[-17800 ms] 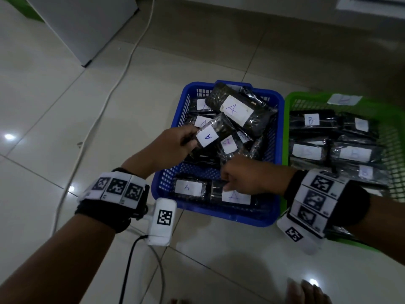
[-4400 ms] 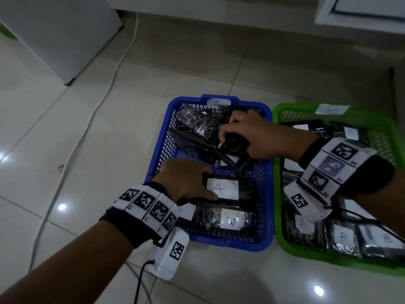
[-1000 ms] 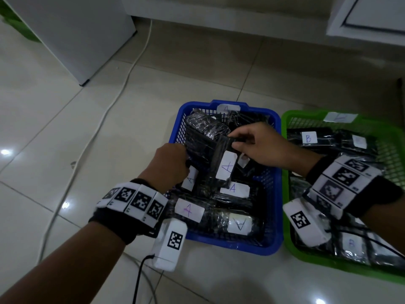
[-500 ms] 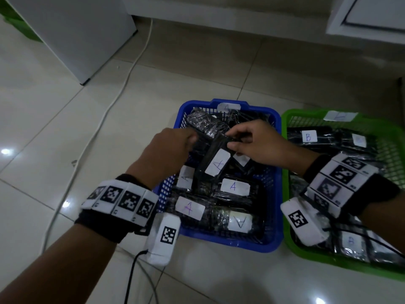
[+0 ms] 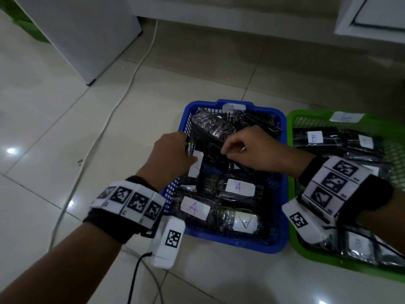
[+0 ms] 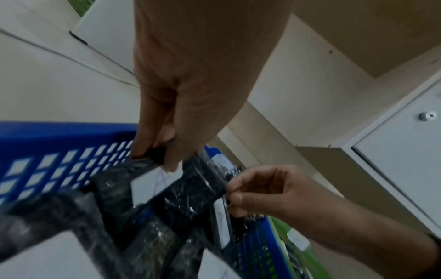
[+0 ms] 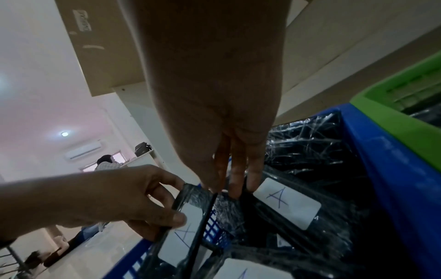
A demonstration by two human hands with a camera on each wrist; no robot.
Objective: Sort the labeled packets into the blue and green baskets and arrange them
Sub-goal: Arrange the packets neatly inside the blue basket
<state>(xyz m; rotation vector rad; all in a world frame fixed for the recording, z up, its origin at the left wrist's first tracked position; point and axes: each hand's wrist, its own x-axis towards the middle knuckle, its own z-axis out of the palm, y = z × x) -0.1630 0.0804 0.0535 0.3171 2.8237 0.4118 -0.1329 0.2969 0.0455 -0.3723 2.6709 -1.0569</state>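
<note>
The blue basket (image 5: 236, 244) holds several black wrapped packets with white "A" labels; some lie flat at its front (image 5: 240, 187). My left hand (image 5: 190, 150) grips the top of an upright "A" packet (image 5: 196, 165) against the basket's left wall. In the left wrist view, its fingertips (image 6: 155, 151) pinch that packet's edge (image 6: 152, 181). My right hand (image 5: 228, 148) pinches the upper edge of another upright black packet (image 5: 210, 141) beside it, shown thin and edge-on as the packet (image 7: 207, 207) in the right wrist view. The green basket (image 5: 306, 115) at the right holds "B" packets (image 5: 314, 137).
The two baskets sit side by side on a glossy tiled floor. A white cable (image 5: 114, 110) runs across the floor on the left, past a white cabinet (image 5: 83, 29). A pale wall base (image 5: 241, 20) runs behind the baskets. A person (image 7: 105, 164) sits far off.
The upright "A" packet went from the basket's middle to its left wall. My left hand has taken hold of it. My right hand now pinches a neighbouring packet.
</note>
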